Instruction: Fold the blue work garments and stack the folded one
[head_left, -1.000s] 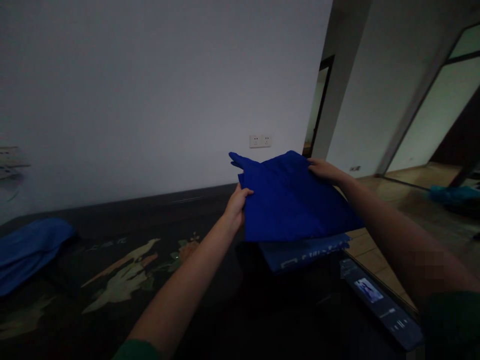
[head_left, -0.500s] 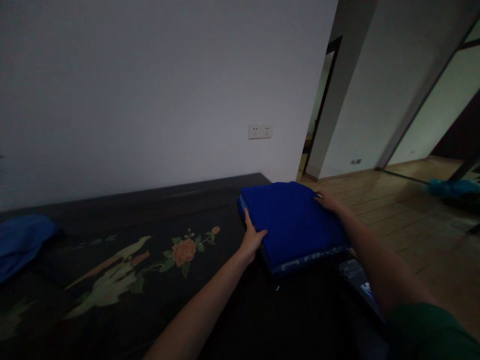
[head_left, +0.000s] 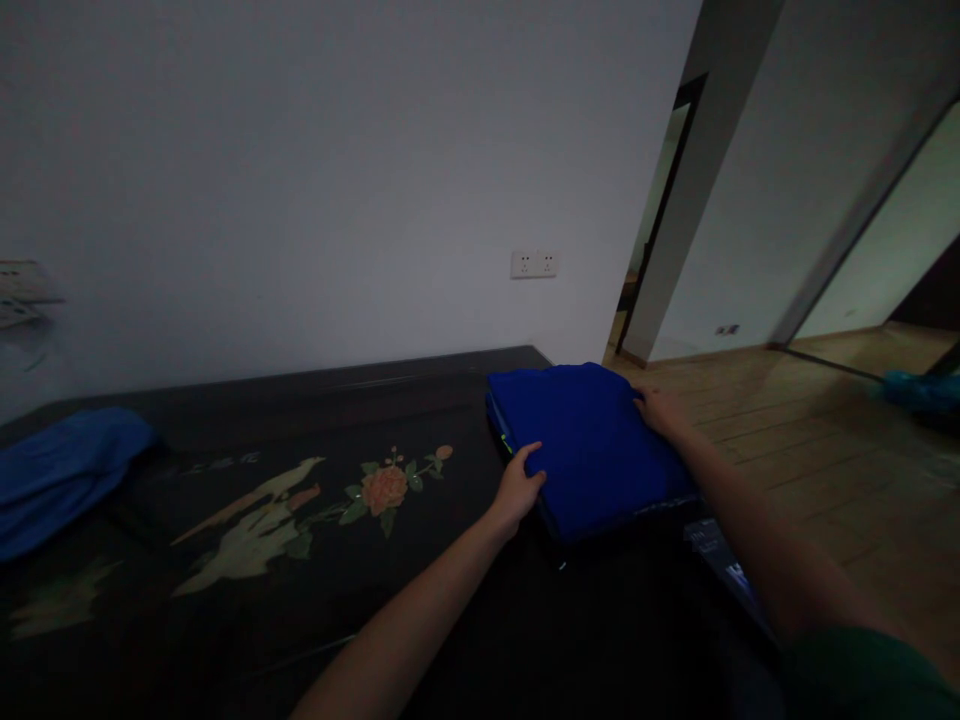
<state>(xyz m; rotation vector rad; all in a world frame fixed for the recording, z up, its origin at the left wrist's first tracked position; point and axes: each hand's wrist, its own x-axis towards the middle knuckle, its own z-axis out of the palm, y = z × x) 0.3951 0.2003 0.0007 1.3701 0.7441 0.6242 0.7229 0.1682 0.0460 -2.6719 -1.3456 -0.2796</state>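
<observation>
A folded blue cloth (head_left: 585,440), thick and layered like a stacked garment, lies at the right end of the dark table. My left hand (head_left: 519,490) is at its left edge, with the thumb and a finger on top; the other fingers are hidden at the side. On the far right edge, my right hand (head_left: 660,412) grips the cloth, its fingertips curled over the border. A small yellow-green spot shows on the left side of the layers, just above my left hand.
The dark tabletop (head_left: 337,410) carries a painted bird and flower. A crumpled blue cloth (head_left: 75,465) lies at the left. Under my right forearm is a dark printed item (head_left: 724,565). A white wall with a socket (head_left: 535,264) stands behind; wooden floor (head_left: 810,400) extends right.
My left hand has shifted along the cloth's left edge, and its finger now rests on top. The right hand keeps its place. The view has turned slightly left.
</observation>
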